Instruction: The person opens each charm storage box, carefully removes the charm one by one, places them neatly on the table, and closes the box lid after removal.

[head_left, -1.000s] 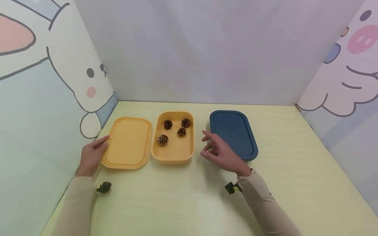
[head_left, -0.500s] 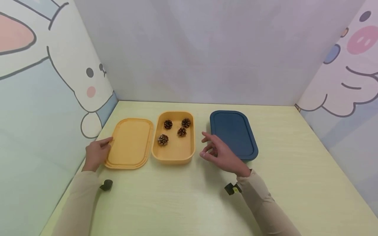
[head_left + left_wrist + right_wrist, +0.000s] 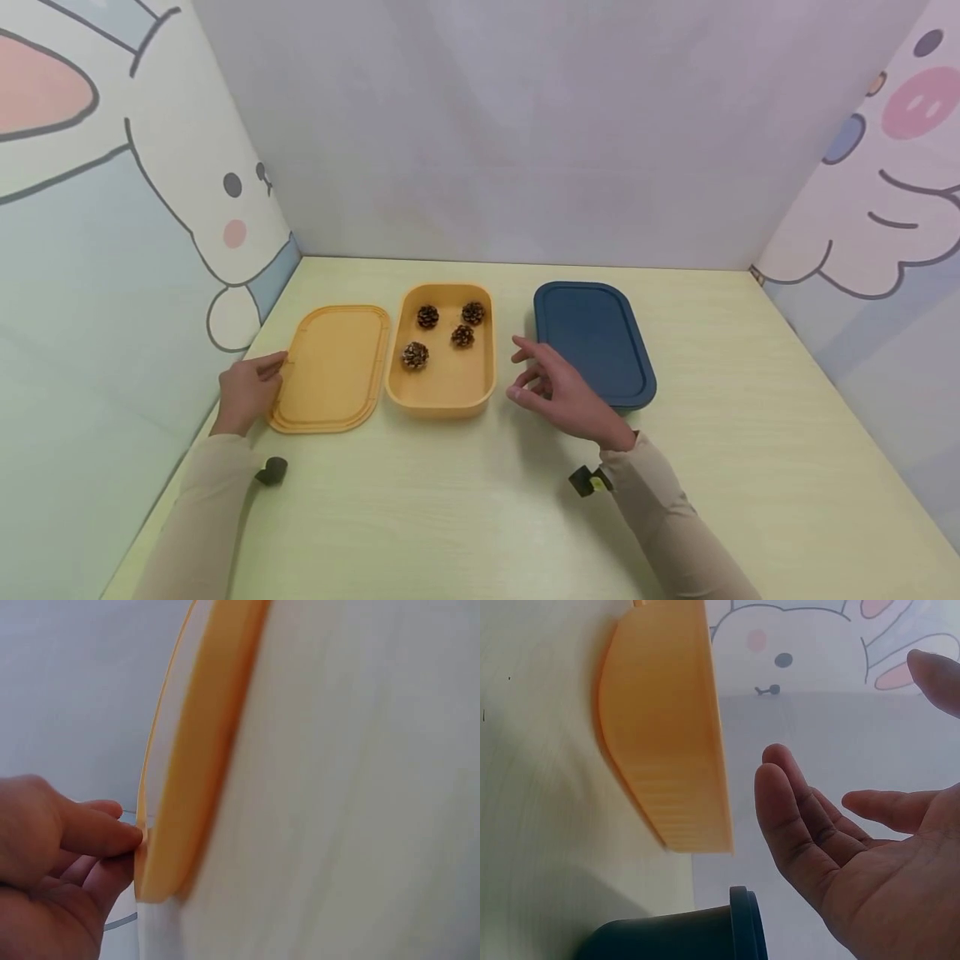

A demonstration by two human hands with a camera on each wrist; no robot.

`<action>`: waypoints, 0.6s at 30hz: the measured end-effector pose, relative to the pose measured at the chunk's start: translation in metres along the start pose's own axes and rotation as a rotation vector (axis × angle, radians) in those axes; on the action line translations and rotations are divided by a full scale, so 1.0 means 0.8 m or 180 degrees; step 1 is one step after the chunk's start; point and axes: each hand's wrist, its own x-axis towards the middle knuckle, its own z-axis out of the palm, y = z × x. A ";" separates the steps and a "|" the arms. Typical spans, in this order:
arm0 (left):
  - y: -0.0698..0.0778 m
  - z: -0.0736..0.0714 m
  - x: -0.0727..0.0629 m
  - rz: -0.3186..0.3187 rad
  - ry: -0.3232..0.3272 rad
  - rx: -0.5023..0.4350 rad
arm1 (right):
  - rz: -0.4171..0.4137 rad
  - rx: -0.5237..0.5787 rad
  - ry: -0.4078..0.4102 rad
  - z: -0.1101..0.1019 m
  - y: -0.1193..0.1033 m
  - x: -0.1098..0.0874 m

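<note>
On the left of the table lies a yellow lid [image 3: 330,367], and my left hand [image 3: 249,393] pinches its left edge. The left wrist view shows the thumb and finger of that hand [image 3: 67,855] meeting at the rim of the lid [image 3: 187,772]. Beside the lid stands an uncovered yellow box [image 3: 442,410] with several pine cones [image 3: 415,356] inside. My right hand [image 3: 566,392] is raised between this box and a blue lidded box [image 3: 596,342], fingers loosely bent and holding nothing. In the right wrist view the hand [image 3: 870,862] is apart from the yellow box [image 3: 664,735].
The pale wooden table [image 3: 420,517] meets a plain wall [image 3: 525,150] at the back. Side walls with cartoon drawings stand close at left [image 3: 135,275] and right [image 3: 877,217].
My left hand has shifted right with the yellow lid, bringing it closer to the yellow box, and the lid has come slightly nearer. The right hand stays about where it was.
</note>
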 end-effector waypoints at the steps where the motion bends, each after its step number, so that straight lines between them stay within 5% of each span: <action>1: 0.000 0.000 0.000 0.0002 -0.0001 0.0002 | -0.0007 -0.0004 0.0000 0.000 0.000 0.000; 13: 0.021 -0.009 -0.009 -0.0205 0.0027 -0.0076 | -0.0002 -0.0048 0.0002 -0.007 -0.004 0.000; 18: 0.035 -0.011 -0.014 -0.0114 0.0089 -0.0256 | -0.0048 -0.0087 0.0030 -0.011 -0.006 0.000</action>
